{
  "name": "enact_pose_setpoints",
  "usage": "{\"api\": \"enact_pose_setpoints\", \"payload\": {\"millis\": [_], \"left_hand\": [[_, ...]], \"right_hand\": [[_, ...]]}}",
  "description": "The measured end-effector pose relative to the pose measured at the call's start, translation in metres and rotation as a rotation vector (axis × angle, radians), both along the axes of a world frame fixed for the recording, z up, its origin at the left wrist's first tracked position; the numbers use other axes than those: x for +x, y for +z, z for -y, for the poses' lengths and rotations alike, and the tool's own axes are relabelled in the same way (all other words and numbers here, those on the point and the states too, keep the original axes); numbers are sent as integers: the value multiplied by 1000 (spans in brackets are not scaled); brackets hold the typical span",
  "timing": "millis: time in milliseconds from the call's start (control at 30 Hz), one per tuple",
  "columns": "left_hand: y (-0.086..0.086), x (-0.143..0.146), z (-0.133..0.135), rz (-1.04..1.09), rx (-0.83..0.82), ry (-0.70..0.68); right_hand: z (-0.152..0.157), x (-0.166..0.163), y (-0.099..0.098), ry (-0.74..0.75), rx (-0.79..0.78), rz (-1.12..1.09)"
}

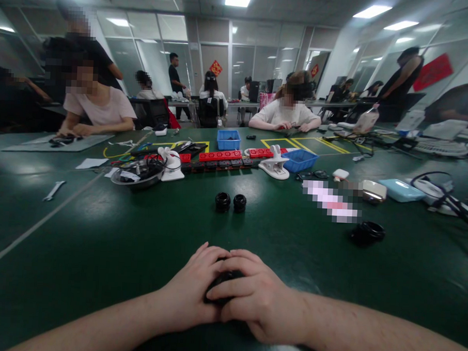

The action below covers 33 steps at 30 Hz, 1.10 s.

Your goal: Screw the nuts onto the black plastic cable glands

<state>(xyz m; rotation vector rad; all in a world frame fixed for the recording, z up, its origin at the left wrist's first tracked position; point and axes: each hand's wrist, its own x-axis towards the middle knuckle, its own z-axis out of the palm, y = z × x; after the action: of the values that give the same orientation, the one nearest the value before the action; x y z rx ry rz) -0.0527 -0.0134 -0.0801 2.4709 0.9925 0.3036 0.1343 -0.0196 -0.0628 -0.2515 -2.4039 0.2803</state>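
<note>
Both my hands rest together on the green table (99,242) near its front edge. My left hand (190,287) and my right hand (257,300) are closed around one small black round part (223,285), which shows only as a dark patch between the fingers. Two similar black ring-shaped parts (230,202) stand side by side farther out on the table, apart from my hands. Another black ring part (368,233) lies to the right.
Across the table stand a blue bin (228,139), a blue basket (300,160), a row of red and black blocks (221,159), white clamps (275,164), a bowl of cables (139,174) and a wrench (54,190). Other people sit working opposite.
</note>
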Motion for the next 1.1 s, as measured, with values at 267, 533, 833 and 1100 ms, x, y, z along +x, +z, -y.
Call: {"api": "enact_pose_setpoints", "payload": {"millis": [267, 533, 833, 1100], "left_hand": [[2, -2, 1, 33, -26, -3], [-2, -4, 0, 52, -66, 15], [9, 0, 2, 59, -81, 41], [-4, -3, 1, 16, -35, 43]], "right_hand": [[5, 2, 10, -140, -94, -68], [3, -3, 0, -299, -309, 55], [0, -3, -1, -241, -271, 106], [-1, -4, 6, -35, -228, 82]]}}
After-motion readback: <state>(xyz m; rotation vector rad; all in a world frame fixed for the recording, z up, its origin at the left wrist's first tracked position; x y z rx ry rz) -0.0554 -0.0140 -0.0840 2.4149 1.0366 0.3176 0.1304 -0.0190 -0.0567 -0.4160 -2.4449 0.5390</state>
